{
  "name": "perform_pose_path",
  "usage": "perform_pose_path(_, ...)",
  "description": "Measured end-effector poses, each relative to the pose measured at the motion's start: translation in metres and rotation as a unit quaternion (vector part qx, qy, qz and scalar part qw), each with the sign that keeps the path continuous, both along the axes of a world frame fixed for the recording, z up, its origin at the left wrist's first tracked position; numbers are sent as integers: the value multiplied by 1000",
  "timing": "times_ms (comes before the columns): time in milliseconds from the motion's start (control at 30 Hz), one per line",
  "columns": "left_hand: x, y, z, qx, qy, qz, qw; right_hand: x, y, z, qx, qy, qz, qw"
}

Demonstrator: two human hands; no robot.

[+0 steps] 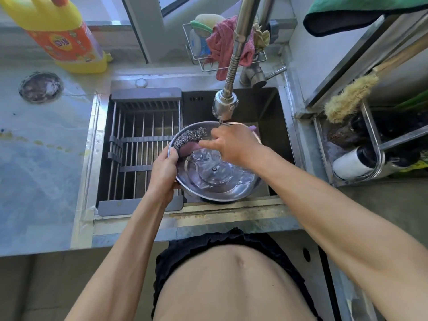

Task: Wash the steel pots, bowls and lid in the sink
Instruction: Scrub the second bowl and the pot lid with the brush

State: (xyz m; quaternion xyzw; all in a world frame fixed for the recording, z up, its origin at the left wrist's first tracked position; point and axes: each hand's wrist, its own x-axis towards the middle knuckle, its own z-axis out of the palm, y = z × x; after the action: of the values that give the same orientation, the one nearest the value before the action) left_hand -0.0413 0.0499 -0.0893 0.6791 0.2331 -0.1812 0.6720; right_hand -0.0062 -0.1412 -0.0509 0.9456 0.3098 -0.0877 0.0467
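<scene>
step: rinsing the lid (215,170) under the tap (224,107); inner side faces up, centre rivet visible, water pooling in it
left hand (165,169): grasps the lid's left rim, thumb over the edge, fingers under; also seems to pin a steel scrubber (190,137) and a pinkish sponge (187,148) against the rim, but exact finger contact is hard to read
right hand (228,144): fingers loosely bent, inside the lid at its far edge, right in the stream; nothing seen in it, looks released, wiping with bare fingers
lid place: over the right half of the sink (273,140), toward its front edge, held above the basin rather than resting
lid vs grip: left grip sits on the lid's left rim; most of the lid extends right and forward of that hand; right hand is over the far-centre part
rack (143,144): fills the sink's left half, just beside the lid
how to do well: likely tilt the lid so pooled water drains off the near edge; keep the left grip firm, wet steel is slippery; sweep fingers round the rim and the rivet where residue hides; keep scrubber clear of the stream
other: bottle (67,35) at the counter's back left corner; caddy (222,45) with cloths behind the sink
</scene>
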Motion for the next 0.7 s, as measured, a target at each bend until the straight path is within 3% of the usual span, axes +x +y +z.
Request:
perform_pose_path(100,3,1,12,50,-71,-32,996,5,-12,-2,-40,10,-107,993)
perform_pose_path(200,9,1,18,96,-151,-22,984,6,-23,-5,-57,29,-256,964)
perform_pose_path(367,20,-12,13,154,-216,24,964,-4,-18,-6,36,201,-425,882)
perform_pose_path(533,18,-30,4,183,-211,55,959,-28,-10,1,179,400,-470,766)
perform_pose_path(633,13,-34,-1,197,-213,44,956,-38,7,13,285,426,-409,755)
perform_pose_path(700,9,-35,-4,180,-192,36,964,-35,22,13,356,368,-374,773)
